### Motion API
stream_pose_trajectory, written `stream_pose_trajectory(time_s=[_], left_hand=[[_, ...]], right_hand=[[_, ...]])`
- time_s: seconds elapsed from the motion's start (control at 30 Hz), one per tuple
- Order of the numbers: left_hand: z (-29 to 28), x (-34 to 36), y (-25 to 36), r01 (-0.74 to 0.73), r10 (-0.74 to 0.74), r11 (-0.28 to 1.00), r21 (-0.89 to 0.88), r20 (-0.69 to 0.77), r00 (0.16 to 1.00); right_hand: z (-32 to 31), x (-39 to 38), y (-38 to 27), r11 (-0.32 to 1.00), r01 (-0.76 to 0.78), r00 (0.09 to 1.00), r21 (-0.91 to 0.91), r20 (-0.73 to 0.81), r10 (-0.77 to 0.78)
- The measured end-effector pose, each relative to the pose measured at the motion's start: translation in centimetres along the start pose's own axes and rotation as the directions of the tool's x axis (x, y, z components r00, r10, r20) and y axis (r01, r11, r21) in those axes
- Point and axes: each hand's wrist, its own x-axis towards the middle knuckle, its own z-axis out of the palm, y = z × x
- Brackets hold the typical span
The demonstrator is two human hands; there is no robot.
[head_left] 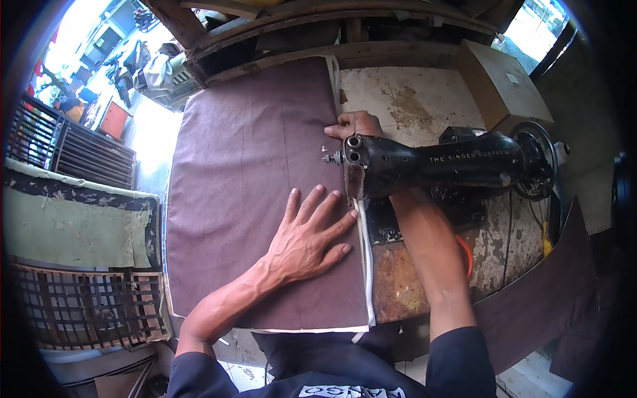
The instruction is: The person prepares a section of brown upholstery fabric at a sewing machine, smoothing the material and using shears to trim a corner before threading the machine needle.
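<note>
A large brown sheet of fabric or leatherette point(232, 152) with a pale backing lies across the table. My left hand point(308, 232) presses flat on it, fingers spread, just in front of the needle end of a black sewing machine point(424, 162). White edging point(364, 265) runs along the sheet's right side and passes under the machine head. My right forearm reaches beneath the machine's arm. Beyond the head, my right hand point(356, 124) is closed at the sheet's edge, thumb on top; its other fingers are partly hidden. The needle itself is hidden behind the head.
A cardboard box point(507, 86) stands at the back right of the worn table point(398, 272). Another brown piece point(544, 298) hangs at the right. Wooden framing point(345, 56) borders the far side. Slatted frames point(89, 305) and a padded panel point(79, 225) are at the left.
</note>
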Motion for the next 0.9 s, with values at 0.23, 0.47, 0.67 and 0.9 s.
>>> stream_pose_trajectory(time_s=[0.23, 0.47, 0.67, 0.9], left_hand=[[-0.5, -0.9, -1.0, -0.157, 0.158, 0.985, -0.07, 0.01, 0.987], [-0.2, 0.0, -2.5, -0.192, 0.192, 0.979, -0.071, -0.01, 0.981], [-0.3, 0.7, -4.2, -0.234, 0.233, 0.969, -0.074, -0.019, 0.972], [-0.1, 1.9, -6.0, -0.374, 0.367, 0.923, -0.095, -0.079, 0.927]], right_hand=[[1.5, 0.8, -1.6, 0.999, -0.041, 0.992, -0.032, -0.125, 0.036], [1.3, 1.7, -3.0, 0.986, -0.137, 0.988, 0.093, -0.065, 0.143], [1.3, 3.4, -3.0, 0.988, -0.138, 0.988, 0.065, -0.064, 0.142], [1.8, 4.8, -3.0, 0.992, -0.115, 0.987, 0.049, -0.109, 0.12]])
